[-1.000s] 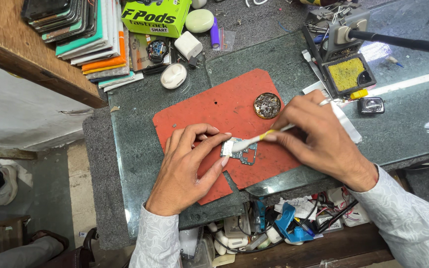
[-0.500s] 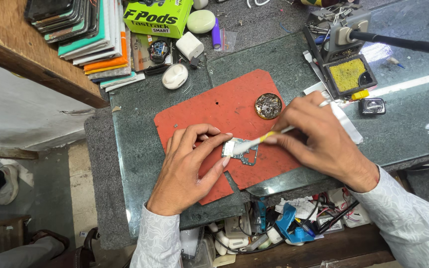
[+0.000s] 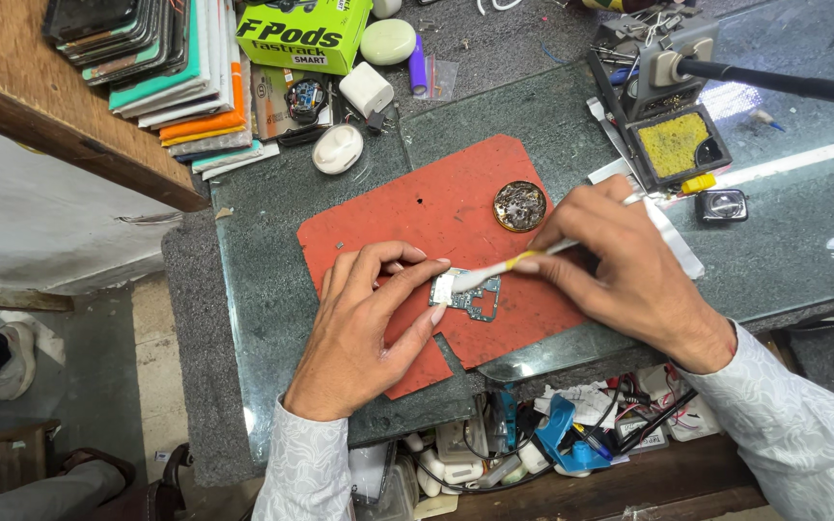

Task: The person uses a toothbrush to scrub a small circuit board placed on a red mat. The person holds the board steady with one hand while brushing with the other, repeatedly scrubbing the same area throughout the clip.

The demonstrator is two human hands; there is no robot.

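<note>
The left hand (image 3: 359,323) pinches the left end of a small circuit board (image 3: 465,294) flat on the red mat (image 3: 456,203), while the right hand (image 3: 620,270), closed on a white brush (image 3: 494,273), lays its bristles on the board from the right, its long axis running left to right between both hands.

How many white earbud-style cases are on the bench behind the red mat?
3: an oval white case just off the red mat, a square white case behind it, and a pale green-white oval beside the green box. Others may be hidden.
</note>
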